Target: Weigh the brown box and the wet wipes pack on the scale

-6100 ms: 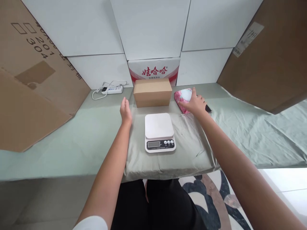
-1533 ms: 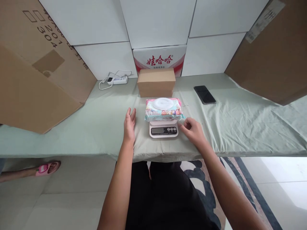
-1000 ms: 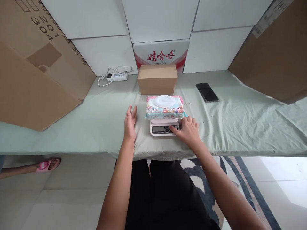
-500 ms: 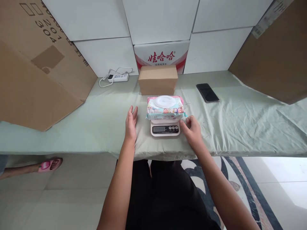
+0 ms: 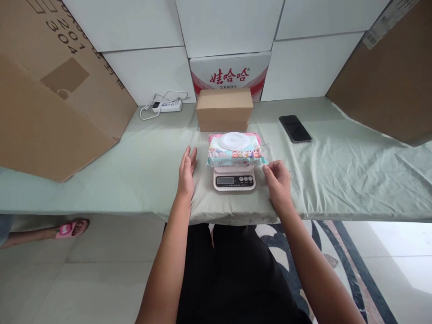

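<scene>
A pink and blue pack of wet wipes [image 5: 235,150] with a white round lid lies on a small white kitchen scale [image 5: 234,180], whose display and buttons face me. My left hand [image 5: 187,168] rests flat and open on the green cloth just left of the scale. On the scale's right side my right hand [image 5: 277,179] is off the scale, fingers loosely curled near the pack's right corner, holding nothing that I can see.
A closed brown carton [image 5: 224,109] stands behind the scale, with a red-and-white printed box [image 5: 230,75] behind it. A black phone [image 5: 295,128] lies to the right, a white power strip [image 5: 166,105] at the back left. Large cardboard sheets [image 5: 50,90] lean at both sides. Another person's pink slipper [image 5: 72,227] is on the floor at left.
The pack moved from the right side of the table onto the scale. A second ago my right hand touched the scale's buttons; it has drawn back to the right. The left hand stayed put.
</scene>
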### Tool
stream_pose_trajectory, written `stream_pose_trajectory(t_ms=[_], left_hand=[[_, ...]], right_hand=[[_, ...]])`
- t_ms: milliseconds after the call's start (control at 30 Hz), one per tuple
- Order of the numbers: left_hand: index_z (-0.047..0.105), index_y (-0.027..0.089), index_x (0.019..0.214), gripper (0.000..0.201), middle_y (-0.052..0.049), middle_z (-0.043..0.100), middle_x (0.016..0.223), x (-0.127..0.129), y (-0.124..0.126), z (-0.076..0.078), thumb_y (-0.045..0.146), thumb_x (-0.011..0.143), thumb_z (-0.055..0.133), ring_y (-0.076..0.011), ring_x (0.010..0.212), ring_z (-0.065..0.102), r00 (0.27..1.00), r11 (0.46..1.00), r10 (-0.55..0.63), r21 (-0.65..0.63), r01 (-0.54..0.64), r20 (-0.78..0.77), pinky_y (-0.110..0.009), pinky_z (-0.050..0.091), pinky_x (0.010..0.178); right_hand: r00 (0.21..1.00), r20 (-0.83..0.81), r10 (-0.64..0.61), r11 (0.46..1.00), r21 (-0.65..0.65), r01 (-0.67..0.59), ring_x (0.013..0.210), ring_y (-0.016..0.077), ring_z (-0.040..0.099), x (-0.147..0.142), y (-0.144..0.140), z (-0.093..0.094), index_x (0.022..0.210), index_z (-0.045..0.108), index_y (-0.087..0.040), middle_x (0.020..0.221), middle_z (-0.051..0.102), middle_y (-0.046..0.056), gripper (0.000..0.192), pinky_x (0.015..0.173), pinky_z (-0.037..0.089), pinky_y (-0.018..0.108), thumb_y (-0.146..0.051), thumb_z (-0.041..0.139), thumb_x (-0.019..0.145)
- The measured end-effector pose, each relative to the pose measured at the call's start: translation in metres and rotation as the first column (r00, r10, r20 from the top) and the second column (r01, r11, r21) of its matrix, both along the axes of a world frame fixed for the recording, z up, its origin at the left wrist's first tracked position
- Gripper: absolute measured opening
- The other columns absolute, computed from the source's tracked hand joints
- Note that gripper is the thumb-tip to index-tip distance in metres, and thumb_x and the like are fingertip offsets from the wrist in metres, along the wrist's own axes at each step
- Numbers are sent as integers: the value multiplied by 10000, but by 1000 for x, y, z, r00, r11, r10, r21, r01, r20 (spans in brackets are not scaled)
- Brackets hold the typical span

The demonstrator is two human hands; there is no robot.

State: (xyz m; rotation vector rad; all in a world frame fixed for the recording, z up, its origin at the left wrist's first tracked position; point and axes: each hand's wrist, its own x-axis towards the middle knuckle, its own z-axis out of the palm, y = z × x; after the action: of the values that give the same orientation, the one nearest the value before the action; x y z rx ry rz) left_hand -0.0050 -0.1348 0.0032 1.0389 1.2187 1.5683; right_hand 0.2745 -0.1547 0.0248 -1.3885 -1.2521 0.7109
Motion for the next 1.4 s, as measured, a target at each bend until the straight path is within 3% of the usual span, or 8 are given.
stream_pose_trajectory(t_ms=[167,367,600,733,900,1033,1200,1400], left_hand=[[511,299,1638,819,-123,557,1699,1,-2,1,787,981,521,-313,1671,393,1000,1000,-12,10,12,-11,-475,277,1395],[503,306,1639,811,-111,554,1703,1,-3,2,779,981,537,-303,1677,384,999,999,-32,3,32,-25,-474,272,1394],[505,311,1633,805,-119,542,1712,0,-2,0,767,974,569,-311,1688,358,997,999,-53,5,53,-47,-487,238,1399],[492,322,1641,810,-104,508,1738,1,-3,1,750,964,610,-312,1693,345,995,997,-75,6,76,-61,-488,230,1404],[446,303,1666,929,-114,376,1811,6,0,8,744,896,720,-339,1712,285,980,982,-180,44,184,-85,-495,279,1393],[446,304,1663,983,-114,349,1821,12,6,9,724,845,792,-351,1713,275,963,966,-245,57,253,-110,-503,291,1392],[467,321,1656,950,-82,349,1826,13,6,2,639,845,843,-342,1717,267,957,968,-236,46,247,-167,-486,279,1401],[380,311,1703,991,-109,284,1849,7,5,-7,723,883,754,-340,1728,220,947,969,-216,63,237,-238,-487,265,1406]], right_hand=[[1000,-28,-8,1000,19,9,759,186,514,1,0,-1,846,566,-258,791,549,-6,241,713,427,341,-467,675,894],[999,-38,-15,999,45,16,926,218,630,2,0,-3,972,611,-251,1046,689,56,231,844,509,379,-464,676,907],[998,-55,25,998,53,-22,1144,263,692,4,2,-10,1118,593,-276,1265,696,90,305,1002,555,451,-494,694,930],[995,-39,89,993,87,-85,1310,295,662,7,4,-14,1334,536,-309,1495,615,127,490,1080,566,496,-553,693,940],[960,183,211,964,126,-236,1575,383,470,14,14,-5,1603,391,-327,1745,405,162,827,1239,461,610,-646,729,919],[874,373,311,919,117,-376,1633,418,380,19,38,12,1664,376,-293,1749,415,167,949,1304,368,653,-680,763,888],[668,596,446,809,50,-585,1653,486,288,18,83,40,1683,412,-290,1741,440,140,1096,1328,251,715,-685,868,768],[424,726,541,729,-154,-666,1529,481,440,-8,107,77,1695,417,-289,1564,596,144,1093,1288,263,712,-492,902,737]])
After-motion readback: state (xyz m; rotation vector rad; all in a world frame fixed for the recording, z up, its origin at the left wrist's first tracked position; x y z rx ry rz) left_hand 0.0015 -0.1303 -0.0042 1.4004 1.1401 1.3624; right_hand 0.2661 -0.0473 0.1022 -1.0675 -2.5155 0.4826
